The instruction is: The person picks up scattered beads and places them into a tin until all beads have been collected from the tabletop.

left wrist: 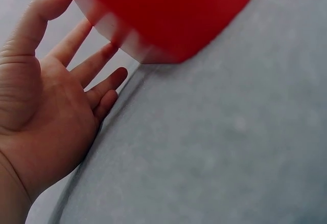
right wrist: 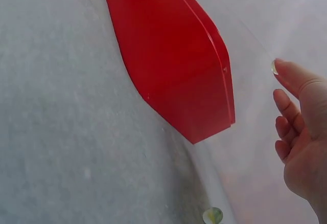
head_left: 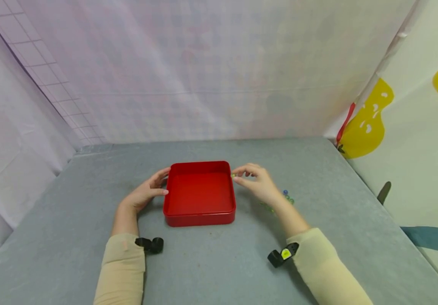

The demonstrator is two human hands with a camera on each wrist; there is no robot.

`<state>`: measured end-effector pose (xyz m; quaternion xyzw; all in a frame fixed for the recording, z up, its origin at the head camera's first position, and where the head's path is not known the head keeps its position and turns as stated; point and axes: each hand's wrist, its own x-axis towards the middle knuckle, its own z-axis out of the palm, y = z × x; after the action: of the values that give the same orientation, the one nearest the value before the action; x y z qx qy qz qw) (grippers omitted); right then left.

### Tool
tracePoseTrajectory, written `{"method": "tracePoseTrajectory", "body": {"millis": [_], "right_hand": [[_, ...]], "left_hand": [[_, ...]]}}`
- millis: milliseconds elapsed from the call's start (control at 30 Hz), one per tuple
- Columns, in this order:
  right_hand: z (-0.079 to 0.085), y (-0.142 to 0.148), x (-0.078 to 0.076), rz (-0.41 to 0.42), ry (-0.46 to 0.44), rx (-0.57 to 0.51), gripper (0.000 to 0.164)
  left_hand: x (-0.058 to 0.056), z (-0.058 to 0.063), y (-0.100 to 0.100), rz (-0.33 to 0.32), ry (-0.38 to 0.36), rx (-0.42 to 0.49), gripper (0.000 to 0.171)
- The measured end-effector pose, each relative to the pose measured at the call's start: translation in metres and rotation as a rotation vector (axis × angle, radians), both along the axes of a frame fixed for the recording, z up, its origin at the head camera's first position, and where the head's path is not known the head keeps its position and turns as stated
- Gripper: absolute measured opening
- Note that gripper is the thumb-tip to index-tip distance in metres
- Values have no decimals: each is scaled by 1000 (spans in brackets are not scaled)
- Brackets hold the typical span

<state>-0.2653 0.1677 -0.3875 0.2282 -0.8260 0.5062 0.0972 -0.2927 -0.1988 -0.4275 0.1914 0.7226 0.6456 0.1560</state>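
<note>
A square red box (head_left: 199,192) with low walls, bare inside, stands on the table. Against its left side rests my left hand (head_left: 148,190), thumb at the rim; the left wrist view shows the fairly straight fingers (left wrist: 94,65) touching the outer wall. Just beside the box's right wall, my right hand (head_left: 256,181) pinches a small yellow-green glass marble (head_left: 233,175) between thumb and fingertips. In the right wrist view this marble (right wrist: 274,67) shows at the thumb tip. Several more glass marbles (head_left: 291,201), green ones and a blue one, lie partly hidden behind the right forearm.
The grey table (head_left: 211,267) spreads around the box. A pale curtain (head_left: 203,84) hangs along the table's far edge, and a printed cloth (head_left: 413,182) lines the right side. Black wrist cameras (head_left: 276,258) are strapped over both sleeves.
</note>
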Motion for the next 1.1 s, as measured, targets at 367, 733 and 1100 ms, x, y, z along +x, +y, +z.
{"method": "tracePoseTrajectory", "body": {"millis": [367, 733, 1100], "right_hand": [[0, -10, 4, 13, -27, 4, 17], [-3, -19, 4, 31, -16, 26, 15], [-12, -27, 2, 72, 40, -21, 16]], "left_hand": [[2, 0, 0, 3, -2, 5, 71], [0, -1, -1, -14, 9, 30, 73], [-4, -4, -4, -46, 2, 51, 74]]}}
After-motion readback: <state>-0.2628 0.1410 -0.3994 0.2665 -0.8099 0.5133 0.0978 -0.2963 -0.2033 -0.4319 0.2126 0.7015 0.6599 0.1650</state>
